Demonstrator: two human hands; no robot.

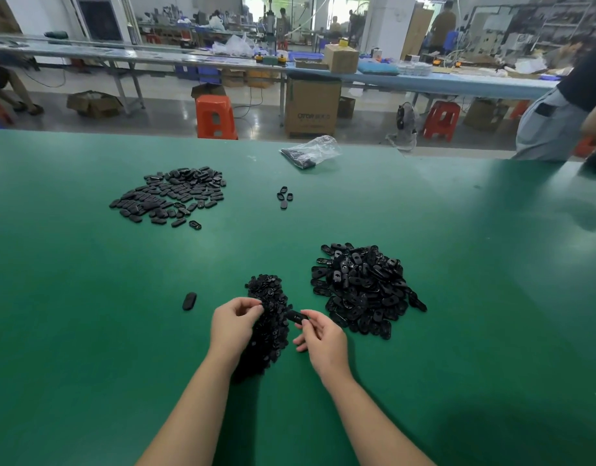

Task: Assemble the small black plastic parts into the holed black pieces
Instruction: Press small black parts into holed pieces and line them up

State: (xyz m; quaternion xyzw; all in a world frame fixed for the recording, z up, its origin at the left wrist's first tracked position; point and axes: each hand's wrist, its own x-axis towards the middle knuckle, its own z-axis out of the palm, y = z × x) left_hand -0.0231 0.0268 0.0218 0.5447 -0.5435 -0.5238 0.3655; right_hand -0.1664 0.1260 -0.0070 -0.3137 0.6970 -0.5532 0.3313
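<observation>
A heap of small black plastic parts [268, 317] lies on the green table [88, 297] between my hands. To its right is a bigger heap of holed black pieces [364, 287]. My right hand [318, 338] pinches one holed black piece [296, 316] by its end, just right of the small-parts heap. My left hand [234, 326] hovers at the heap's left edge with thumb and fingertips pinched together; whether a small part sits between them is too small to tell.
A spread of oval black pieces [170, 196] lies at the far left. One single oval piece [189, 301] rests left of my left hand. A few loose pieces [284, 196] and a plastic bag [310, 151] lie farther back. A person [559, 109] stands at the table's right end.
</observation>
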